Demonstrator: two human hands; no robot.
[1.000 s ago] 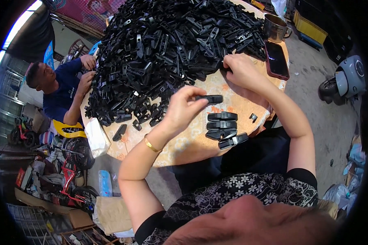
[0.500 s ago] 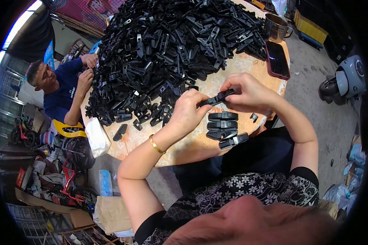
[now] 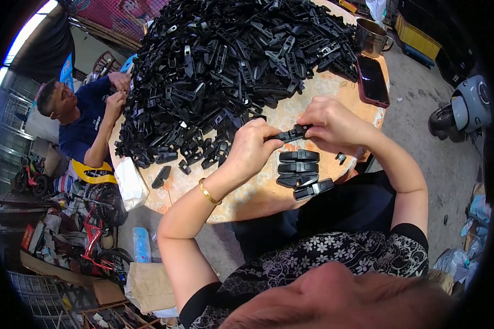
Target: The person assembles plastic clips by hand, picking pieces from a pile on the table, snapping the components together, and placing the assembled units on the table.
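Note:
Between my two hands is a black plastic clip piece, held level above the table. My left hand pinches its left end between thumb and fingers. My right hand grips the right end, with the fingertips partly covering it. Just below the hands, several finished-looking black clips lie in a stacked row, and another black clip rests slanted at the table's near edge. A tiny black part sits to the right of that row. Beyond my hands rises a big heap of black plastic parts.
The round table has a patterned cover. A phone and a metal mug stand at its right, a white packet at its left edge. A co-worker handles parts at the left. A scooter is parked at the right.
The clip piece in my hands has levelled, its right end dropping slightly as my right hand shifted. The co-worker's head and arms moved a little.

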